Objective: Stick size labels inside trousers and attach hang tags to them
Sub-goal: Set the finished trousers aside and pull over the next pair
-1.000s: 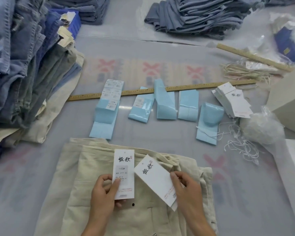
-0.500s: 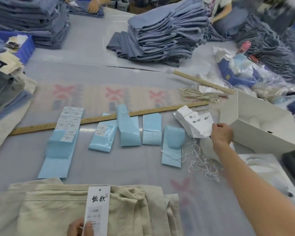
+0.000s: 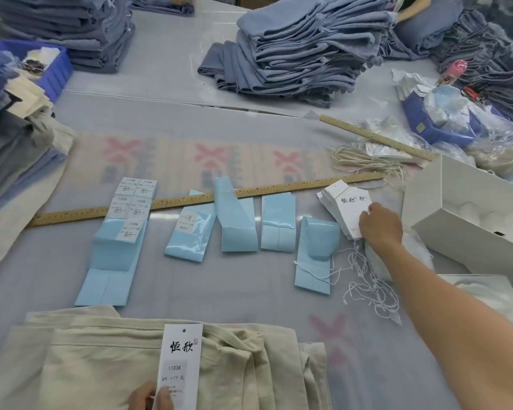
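Note:
Folded beige trousers point(image 3: 101, 365) lie at the near edge of the table. My left hand point(image 3: 150, 398) pinches the bottom of a white hang tag point(image 3: 180, 359) printed 1103# XL, held over the trousers. My right hand point(image 3: 381, 224) reaches far right and rests with curled fingers on the stack of white hang tags point(image 3: 342, 202); whether it grips one is unclear. Loose white tag strings point(image 3: 367, 287) lie just below that hand. Blue strips of size labels point(image 3: 117, 241) lie in a row across the middle.
A long wooden ruler point(image 3: 190, 199) crosses the table behind the label strips, and a second ruler point(image 3: 376, 137) lies at the right. An open white box point(image 3: 468, 220) stands right of the tag stack. Piles of blue trousers point(image 3: 302, 45) fill the back and left.
My right hand left the trousers, swung out to the right and settled on the hang tag stack. The second tag it held is gone from it. The view tilted up.

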Demonstrator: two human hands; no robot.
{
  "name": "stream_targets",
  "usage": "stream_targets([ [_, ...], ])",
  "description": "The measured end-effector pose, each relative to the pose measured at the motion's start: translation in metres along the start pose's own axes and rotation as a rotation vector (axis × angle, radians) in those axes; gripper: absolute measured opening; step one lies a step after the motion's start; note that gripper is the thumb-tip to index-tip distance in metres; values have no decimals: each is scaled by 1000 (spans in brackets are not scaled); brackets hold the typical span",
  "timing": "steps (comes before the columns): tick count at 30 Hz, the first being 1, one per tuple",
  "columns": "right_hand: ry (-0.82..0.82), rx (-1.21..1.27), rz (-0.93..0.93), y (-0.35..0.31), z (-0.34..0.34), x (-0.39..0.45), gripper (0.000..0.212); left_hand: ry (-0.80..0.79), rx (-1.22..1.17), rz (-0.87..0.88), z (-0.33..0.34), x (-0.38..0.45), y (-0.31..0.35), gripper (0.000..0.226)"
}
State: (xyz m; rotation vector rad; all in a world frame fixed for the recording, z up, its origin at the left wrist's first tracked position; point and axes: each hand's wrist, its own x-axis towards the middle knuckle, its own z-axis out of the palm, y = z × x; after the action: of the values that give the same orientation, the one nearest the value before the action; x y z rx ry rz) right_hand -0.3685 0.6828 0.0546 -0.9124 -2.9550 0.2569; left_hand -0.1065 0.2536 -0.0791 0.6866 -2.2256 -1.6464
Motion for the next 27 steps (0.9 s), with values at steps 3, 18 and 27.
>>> stream_targets([
  [3, 4, -7, -42, -3, -3, -6, 36, -67, 66, 3, -11, -12, -20, 16],
  [18, 28, 504, -222, 23, 80, -218, 28, -208, 412, 308, -53, -14, 38, 31],
  [27, 42, 128, -200, -24, 74, -172, 37, 27, 466, 228, -41, -30, 55, 41],
])
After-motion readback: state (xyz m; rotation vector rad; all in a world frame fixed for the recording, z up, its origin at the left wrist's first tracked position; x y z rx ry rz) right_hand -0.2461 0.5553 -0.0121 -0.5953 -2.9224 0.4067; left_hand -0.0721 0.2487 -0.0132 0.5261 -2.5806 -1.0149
